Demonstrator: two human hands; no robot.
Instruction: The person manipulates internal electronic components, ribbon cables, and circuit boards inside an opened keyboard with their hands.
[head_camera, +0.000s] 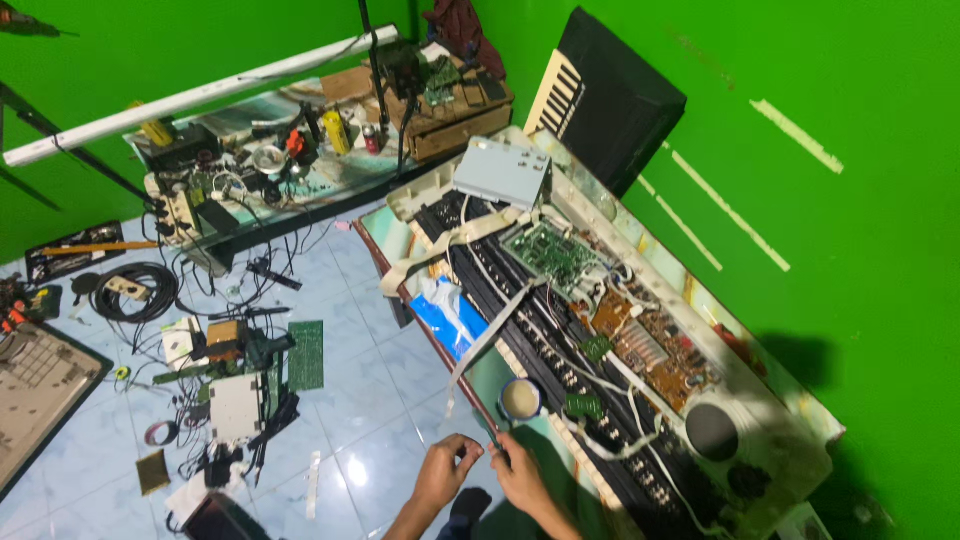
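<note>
Pinched between the fingertips of both my hands is something thin and dark, too small for me to name; my left hand (445, 472) and my right hand (520, 472) meet at the bottom of the view, fingers curled in and closed together around that little piece, just off the near edge of the table (385, 262).

Just beyond my right hand stands a round cup (521, 400) with a blue wall and pale liquid inside, resting near the table's edge. Beside it lies the opened keyboard (640, 400), its casing off: a long row of dark keys runs diagonally, with brown circuit boards (655, 350) and a green circuit board (548, 252) exposed behind them, a round black speaker (712, 432) at the near end, and white ribbon cables (490, 335) trailing across. A grey metal box (503, 170) sits at the far end, and a blue plastic bag (445, 315) lies on the table close to the keys.

Down on the pale blue tiled floor (360, 400) to my left are a loose green board (306, 355), a coil of black cable (135, 292) and scattered parts. Against the green wall (850, 250) stands a cluttered low shelf (260, 200).
</note>
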